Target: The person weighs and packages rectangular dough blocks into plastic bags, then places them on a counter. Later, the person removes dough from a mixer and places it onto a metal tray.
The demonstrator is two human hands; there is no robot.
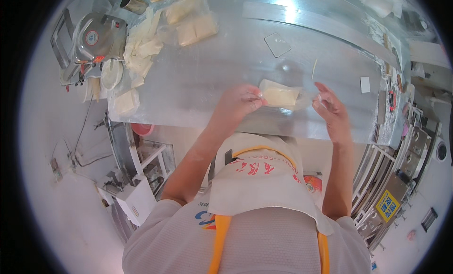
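Note:
A small stack of pale yellow dough-like sheets (281, 96) lies in a clear plastic bag (302, 101) near the front of a metal worktable (198, 83). My left hand (249, 99) pinches the bag's left edge between thumb and fingers. At the bag's right end is my right hand (331, 106), its index finger raised and its other fingers curled towards the thumb. A bright glint shows between those fingers; whether they grip the film is unclear. Beyond the bag lie a thin rounded cutter frame (277, 45) and a narrow dough strip (314, 69).
Bagged dough sheets (197, 29), loose dough scraps (141, 54) and a metal cup (133, 3) sit at the back left beside a metal machine (101, 37). A long metal bar (318, 30) crosses the back right. A white card (365, 84) lies on the right.

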